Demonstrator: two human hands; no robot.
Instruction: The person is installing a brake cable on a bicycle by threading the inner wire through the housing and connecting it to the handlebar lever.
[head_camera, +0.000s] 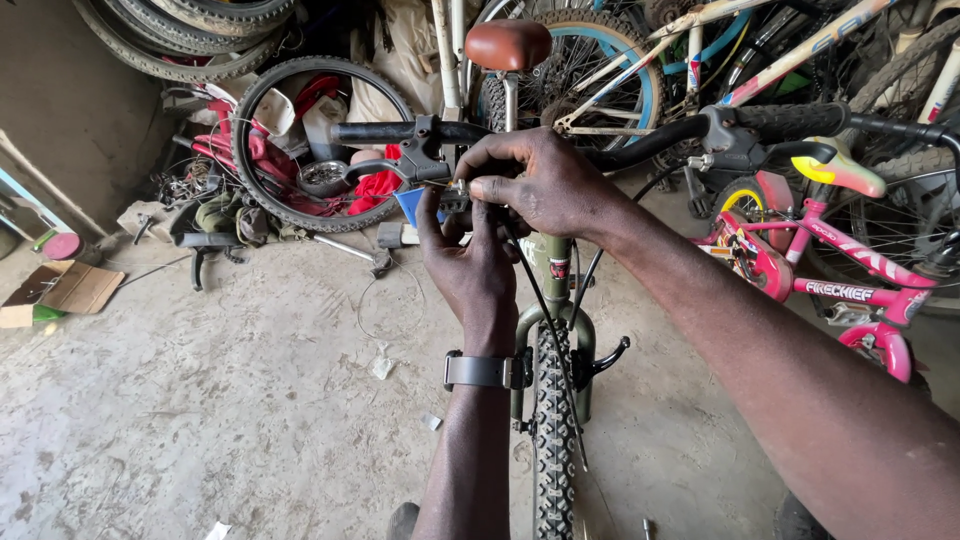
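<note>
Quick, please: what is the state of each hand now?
Left hand: closed, fingers pinching the brake cable just under the brake lever.
Right hand: closed, fingertips gripping the cable end at the lever.

Both hands, left (478, 262) and right (548, 185), pinch a brake cable (545, 320) (black) at the brake lever (410, 160).

Pink children's bicycle (840, 290) at right, loose black tyre (262, 110) leaning over red clutter behind, flattened brown cardboard box (68, 287) at left on dusty concrete floor (250, 400).
</note>
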